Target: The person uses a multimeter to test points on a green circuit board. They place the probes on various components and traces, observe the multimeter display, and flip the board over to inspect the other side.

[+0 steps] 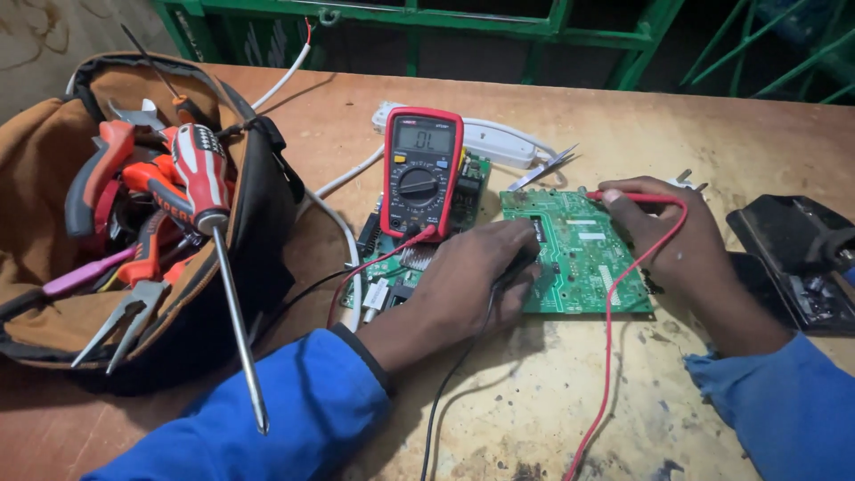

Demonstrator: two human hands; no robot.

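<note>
A green circuit board [579, 254] lies flat on the wooden bench. The left hand [476, 276] rests on the board's left edge, fingers curled around a black probe [508, 272]. The right hand [663, 227] sits on the board's far right corner, pinching a red probe [614, 195]. Just left of the board stands a red-cased multimeter [421, 171]; further left, an open tool bag [134, 223] holds screwdrivers and pliers.
</note>
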